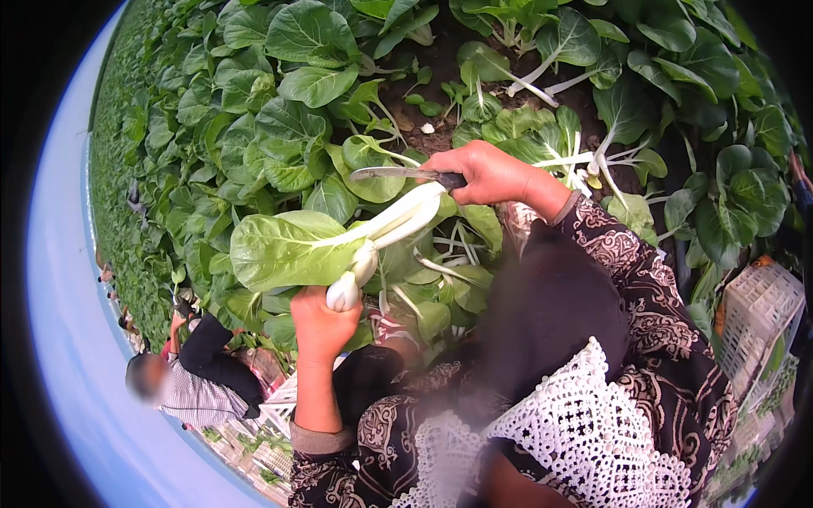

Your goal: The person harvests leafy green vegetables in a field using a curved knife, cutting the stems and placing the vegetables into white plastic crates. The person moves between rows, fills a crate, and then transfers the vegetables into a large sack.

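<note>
My left hand [324,330] grips bok choy, whose rounded white bases [343,292] poke up out of the fist. In my right hand [479,168] is a knife [387,173] with a dark handle, its metal blade pointing left. A pale green bok choy leaf [292,251] lies across the space between both hands. Its thick white stalk [403,213] runs up to just beneath the right fingers; whether they pinch it cannot be told. Loose leaves and stalks [444,270] lie below the right hand, near my legs.
Dense rows of bok choy plants [292,133] fill the ground ahead and left. Detached leaves [571,155] lie on brown soil beyond my right hand. A white plastic crate [759,311] stands at right. At left a co-worker [206,374] crouches, with more crates [270,460] behind.
</note>
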A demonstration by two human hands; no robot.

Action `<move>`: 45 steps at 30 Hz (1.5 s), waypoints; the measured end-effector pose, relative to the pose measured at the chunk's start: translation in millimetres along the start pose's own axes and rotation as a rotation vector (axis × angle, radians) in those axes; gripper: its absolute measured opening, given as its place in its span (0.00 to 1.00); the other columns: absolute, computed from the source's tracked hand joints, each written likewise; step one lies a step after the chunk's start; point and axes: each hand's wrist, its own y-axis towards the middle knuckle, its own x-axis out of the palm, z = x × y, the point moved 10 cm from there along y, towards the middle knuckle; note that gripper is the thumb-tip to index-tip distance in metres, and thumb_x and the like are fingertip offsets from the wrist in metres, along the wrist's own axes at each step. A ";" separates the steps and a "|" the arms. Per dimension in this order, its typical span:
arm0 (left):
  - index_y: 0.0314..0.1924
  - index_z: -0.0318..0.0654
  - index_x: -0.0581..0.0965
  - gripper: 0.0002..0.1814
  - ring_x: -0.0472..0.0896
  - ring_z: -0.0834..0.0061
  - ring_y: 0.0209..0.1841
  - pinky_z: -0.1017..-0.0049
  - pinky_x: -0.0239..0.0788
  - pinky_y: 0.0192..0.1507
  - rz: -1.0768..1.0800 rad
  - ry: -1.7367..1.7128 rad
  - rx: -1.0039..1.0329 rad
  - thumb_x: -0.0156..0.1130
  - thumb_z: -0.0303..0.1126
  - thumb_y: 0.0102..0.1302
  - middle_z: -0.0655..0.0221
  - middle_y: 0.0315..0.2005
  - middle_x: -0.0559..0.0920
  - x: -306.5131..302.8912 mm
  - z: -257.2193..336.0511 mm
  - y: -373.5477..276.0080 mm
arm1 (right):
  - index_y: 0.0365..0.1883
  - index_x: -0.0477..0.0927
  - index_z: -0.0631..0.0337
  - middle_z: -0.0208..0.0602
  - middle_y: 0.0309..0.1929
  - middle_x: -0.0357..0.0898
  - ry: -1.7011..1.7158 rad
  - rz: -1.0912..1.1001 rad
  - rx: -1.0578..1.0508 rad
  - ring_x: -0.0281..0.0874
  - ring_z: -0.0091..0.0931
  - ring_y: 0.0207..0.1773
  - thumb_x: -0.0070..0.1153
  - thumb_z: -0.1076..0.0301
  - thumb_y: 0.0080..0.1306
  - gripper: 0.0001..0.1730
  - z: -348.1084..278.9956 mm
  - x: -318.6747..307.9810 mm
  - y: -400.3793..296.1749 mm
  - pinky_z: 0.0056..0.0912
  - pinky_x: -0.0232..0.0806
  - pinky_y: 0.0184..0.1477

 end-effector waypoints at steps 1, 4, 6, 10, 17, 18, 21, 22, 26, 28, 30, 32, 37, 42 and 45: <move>0.50 0.30 0.77 0.28 0.84 0.63 0.35 0.68 0.75 0.45 -0.044 0.007 -0.079 0.70 0.26 0.45 0.56 0.34 0.85 -8.4 -2.7 -5.0 | 0.49 0.80 0.57 0.40 0.26 0.77 -0.089 -0.082 -0.019 0.75 0.31 0.27 0.59 0.75 0.46 0.27 -13.2 3.1 -0.3 0.32 0.67 0.34; 0.51 0.32 0.77 0.28 0.85 0.63 0.37 0.69 0.75 0.45 -0.059 0.019 0.037 0.69 0.26 0.45 0.55 0.36 0.85 -35.4 6.6 -25.3 | 0.34 0.79 0.59 0.44 0.23 0.75 -0.243 -0.117 -0.105 0.74 0.42 0.26 0.59 0.73 0.45 0.14 -56.9 4.4 2.9 0.40 0.64 0.30; 0.50 0.32 0.78 0.27 0.85 0.63 0.38 0.69 0.75 0.45 -0.036 0.061 0.046 0.69 0.25 0.45 0.55 0.36 0.85 -52.5 12.3 -44.1 | 0.30 0.77 0.61 0.45 0.23 0.76 -0.421 -0.125 -0.133 0.76 0.44 0.28 0.60 0.70 0.46 0.11 -80.7 10.4 6.3 0.44 0.65 0.31; 0.49 0.33 0.78 0.24 0.85 0.54 0.37 0.67 0.76 0.42 0.213 -0.047 0.020 0.69 0.29 0.48 0.52 0.35 0.84 -74.9 15.2 -68.5 | 0.32 0.77 0.61 0.45 0.26 0.78 -0.930 0.045 0.043 0.78 0.45 0.31 0.60 0.70 0.46 0.13 -94.9 -26.4 1.8 0.46 0.69 0.33; 0.47 0.28 0.77 0.24 0.80 0.75 0.42 0.74 0.71 0.47 0.447 -0.690 -0.013 0.72 0.24 0.48 0.65 0.41 0.82 -92.6 -39.6 -119.7 | 0.55 0.76 0.66 0.37 0.35 0.82 0.127 0.090 0.058 0.75 0.20 0.23 0.73 0.63 0.51 0.34 -192.5 -8.6 7.8 0.25 0.69 0.27; 0.51 0.27 0.75 0.26 0.80 0.73 0.45 0.72 0.74 0.47 0.476 -0.725 0.048 0.71 0.22 0.49 0.63 0.45 0.81 -95.9 -36.0 -126.3 | 0.57 0.74 0.67 0.33 0.39 0.80 0.265 0.051 -0.011 0.74 0.15 0.23 0.73 0.66 0.53 0.34 -212.4 5.1 10.2 0.19 0.67 0.24; 0.59 0.28 0.68 0.34 0.82 0.63 0.47 0.65 0.80 0.46 0.470 -1.049 0.215 0.66 0.19 0.50 0.56 0.49 0.78 -92.7 -29.0 -130.4 | 0.55 0.72 0.68 0.31 0.34 0.78 0.432 -0.018 -0.071 0.75 0.18 0.23 0.72 0.67 0.54 0.33 -263.4 42.0 15.8 0.21 0.67 0.23; 0.61 0.28 0.67 0.34 0.82 0.62 0.47 0.65 0.80 0.46 0.458 -1.078 0.251 0.64 0.18 0.50 0.55 0.47 0.79 -89.9 -24.7 -128.9 | 0.49 0.74 0.68 0.30 0.31 0.78 0.458 -0.020 -0.111 0.75 0.19 0.23 0.72 0.69 0.54 0.27 -276.1 53.0 15.2 0.21 0.68 0.24; 0.61 0.30 0.67 0.37 0.83 0.63 0.36 0.67 0.77 0.43 0.311 -1.323 0.182 0.67 0.23 0.47 0.53 0.42 0.81 -71.8 -14.3 -134.2 | 0.39 0.76 0.65 0.29 0.27 0.77 0.554 0.036 -0.152 0.73 0.18 0.21 0.72 0.71 0.53 0.19 -285.4 74.3 13.1 0.20 0.66 0.24; 0.60 0.30 0.67 0.36 0.83 0.63 0.36 0.67 0.78 0.43 0.232 -1.364 0.174 0.66 0.23 0.47 0.53 0.41 0.82 -64.7 -15.8 -139.9 | 0.38 0.77 0.65 0.29 0.26 0.77 0.564 0.075 -0.174 0.73 0.18 0.21 0.72 0.72 0.53 0.18 -280.9 78.7 9.3 0.20 0.66 0.24; 0.59 0.29 0.68 0.35 0.83 0.63 0.36 0.67 0.78 0.43 0.173 -1.391 0.177 0.66 0.23 0.47 0.54 0.41 0.81 -58.0 -23.8 -143.8 | 0.38 0.77 0.65 0.28 0.27 0.78 0.483 0.138 -0.174 0.72 0.17 0.20 0.71 0.73 0.54 0.17 -277.3 71.8 9.4 0.19 0.66 0.23; 0.58 0.29 0.68 0.35 0.84 0.63 0.37 0.66 0.79 0.44 0.192 -1.408 0.241 0.66 0.23 0.47 0.54 0.41 0.81 -63.9 -31.8 -154.1 | 0.37 0.77 0.65 0.28 0.27 0.78 0.404 0.204 -0.183 0.72 0.16 0.20 0.70 0.73 0.54 0.15 -268.5 61.8 8.5 0.18 0.66 0.23; 0.58 0.30 0.70 0.33 0.80 0.62 0.54 0.65 0.69 0.60 0.374 -1.471 0.316 0.65 0.18 0.48 0.56 0.46 0.82 -89.0 -52.3 -167.7 | 0.35 0.80 0.64 0.27 0.24 0.78 0.210 0.050 -0.144 0.71 0.15 0.20 0.71 0.72 0.53 0.14 -265.8 83.1 8.7 0.18 0.64 0.24; 0.59 0.35 0.71 0.33 0.76 0.69 0.56 0.68 0.68 0.60 0.462 -1.572 0.273 0.66 0.17 0.50 0.65 0.50 0.78 -61.3 -54.0 -156.7 | 0.37 0.82 0.64 0.25 0.24 0.77 0.220 -0.143 -0.081 0.70 0.15 0.21 0.73 0.70 0.53 0.16 -263.3 143.4 14.6 0.19 0.63 0.25; 0.64 0.38 0.66 0.39 0.73 0.71 0.59 0.68 0.65 0.62 0.388 -1.665 0.319 0.68 0.20 0.51 0.67 0.55 0.75 -58.0 -39.7 -155.0 | 0.38 0.82 0.64 0.24 0.23 0.77 0.221 -0.137 -0.053 0.70 0.15 0.21 0.72 0.69 0.53 0.16 -259.6 152.6 21.0 0.18 0.63 0.25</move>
